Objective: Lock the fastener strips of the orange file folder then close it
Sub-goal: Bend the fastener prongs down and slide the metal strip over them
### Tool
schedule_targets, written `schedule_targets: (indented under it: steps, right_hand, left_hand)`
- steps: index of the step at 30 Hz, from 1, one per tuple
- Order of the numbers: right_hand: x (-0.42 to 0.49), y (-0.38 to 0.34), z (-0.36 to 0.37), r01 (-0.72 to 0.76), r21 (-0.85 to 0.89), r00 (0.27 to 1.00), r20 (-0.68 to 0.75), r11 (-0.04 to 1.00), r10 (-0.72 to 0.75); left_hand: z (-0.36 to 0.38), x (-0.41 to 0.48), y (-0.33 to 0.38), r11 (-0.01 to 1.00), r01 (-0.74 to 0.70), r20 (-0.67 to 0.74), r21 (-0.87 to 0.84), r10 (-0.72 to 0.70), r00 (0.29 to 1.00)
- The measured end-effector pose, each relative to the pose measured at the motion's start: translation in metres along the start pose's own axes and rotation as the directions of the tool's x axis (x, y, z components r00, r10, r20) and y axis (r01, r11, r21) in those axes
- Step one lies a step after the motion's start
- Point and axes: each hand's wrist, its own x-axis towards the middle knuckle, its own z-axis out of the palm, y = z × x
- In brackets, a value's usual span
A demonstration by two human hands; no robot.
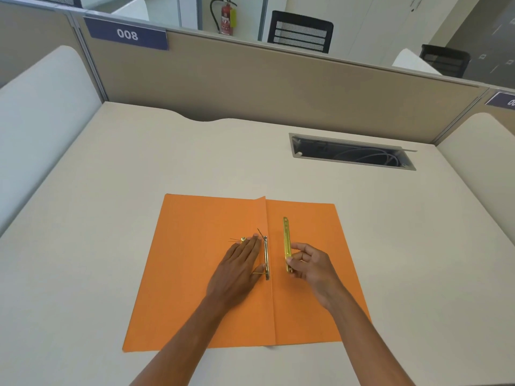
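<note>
The orange file folder [195, 274] lies open and flat on the desk, its fold running down the middle. My left hand [239, 267] rests flat on the left leaf, fingers together, just left of the metal fastener base [266, 257] by the fold. Thin prongs stick out near its fingertips and thumb. My right hand [312, 267] pinches the near end of a loose brass fastener strip [287, 240], which lies lengthwise on the right leaf.
The beige desk [111, 218] is walled by tan partitions at the back and white side panels. A cable slot [352, 153] with wires opens at the back right. Office chairs and a fire extinguisher stand beyond the partition.
</note>
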Motion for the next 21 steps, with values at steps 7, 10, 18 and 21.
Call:
schedule_targets:
  steps: [7, 10, 18, 21]
  right_hand:
    - [0.002, 0.014, 0.01, -0.002, 0.043, 1.0, 0.005, 0.999, 0.002]
    - [0.007, 0.024, 0.012, 0.007, 0.014, 0.998, -0.067, 1.0, -0.007]
    - [0.013, 0.04, 0.005, 0.062, 0.057, 0.997, -0.057, 0.996, -0.059]
    - [0.015, 0.043, 0.005, 0.076, 0.058, 0.996, -0.056, 0.995, -0.073]
  left_hand:
    - [0.0, 0.0, 0.0, 1.0, -0.024, 0.032, 0.001, 0.024, 0.999]
    - [0.001, 0.001, -0.003, 0.999, -0.034, 0.032, -0.022, 0.035, 0.999]
    - [-0.001, 0.021, -0.013, 0.917, 0.182, -0.127, -0.355, -0.24, 0.963]
    - [-0.001, 0.034, -0.012, 0.908, 0.196, -0.15, -0.37, -0.267, 0.952]
